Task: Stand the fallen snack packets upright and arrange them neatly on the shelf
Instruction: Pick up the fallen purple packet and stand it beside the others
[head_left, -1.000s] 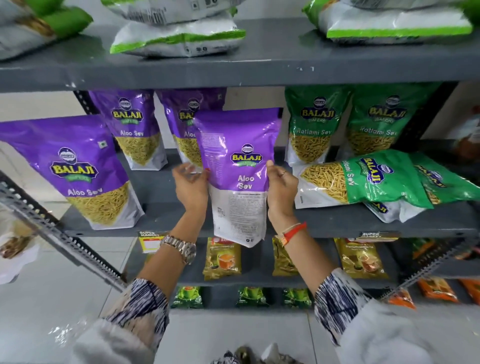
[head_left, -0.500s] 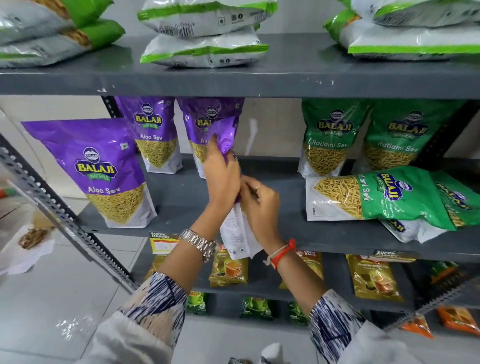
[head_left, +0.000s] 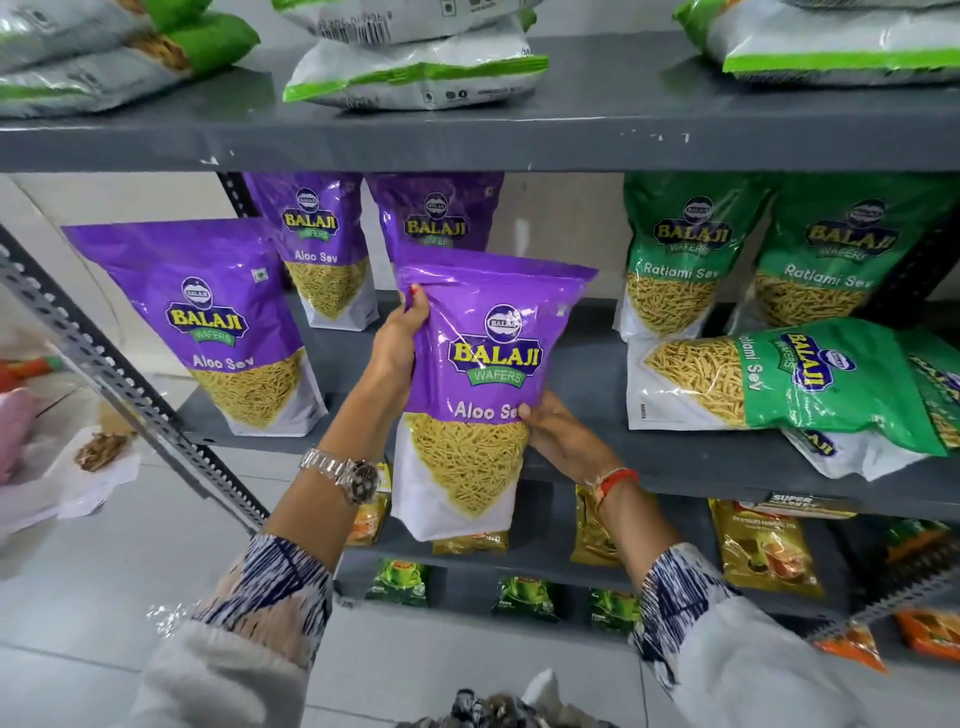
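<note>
I hold a purple Aloo Sev packet (head_left: 480, 374) upright in front of the middle shelf (head_left: 582, 364), its printed front facing me. My left hand (head_left: 400, 343) grips its upper left edge and my right hand (head_left: 563, 436) grips its lower right side. Its bottom hangs below the shelf's front edge. Three more purple packets stand upright: one at the front left (head_left: 218, 322) and two at the back (head_left: 322, 249), (head_left: 436, 218). On the right, a green Ratlami Sev packet (head_left: 779, 379) lies on its side on top of another fallen green packet (head_left: 852, 452).
Two green packets (head_left: 685, 249), (head_left: 836, 260) stand at the back right. The top shelf (head_left: 597, 130) holds flat white-and-green bags. Small tea packets (head_left: 763, 551) fill the lower shelves. A perforated metal upright (head_left: 130, 384) slants across the left.
The purple packet has been turned round in my hands: its back label faced me, then it was edge-on, and now its front faces me. The view has moved closer to the shelf.
</note>
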